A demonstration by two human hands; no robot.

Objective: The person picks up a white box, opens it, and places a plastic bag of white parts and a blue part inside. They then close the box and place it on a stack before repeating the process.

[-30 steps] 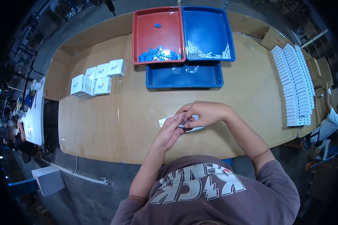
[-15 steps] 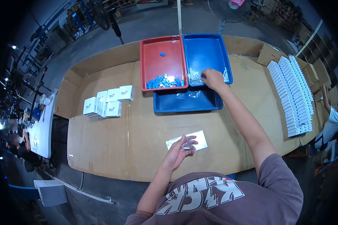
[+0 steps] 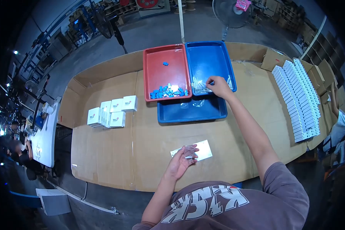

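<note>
Several slim white sticks lie in the smooth blue plastic tray, at about one o'clock from the left hand, their long axes varied. The right hand is nearer, just above them, fingertips drawn together; whether they pinch one, I cannot tell. Palm up, fingers loosely curled, the left holds a clear plastic piece over a flat white card

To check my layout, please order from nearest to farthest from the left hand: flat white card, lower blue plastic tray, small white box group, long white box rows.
1. White card, by the hand
2. Lower tray, ahead
3. Small box group, left
4. Long box rows, far right
</note>
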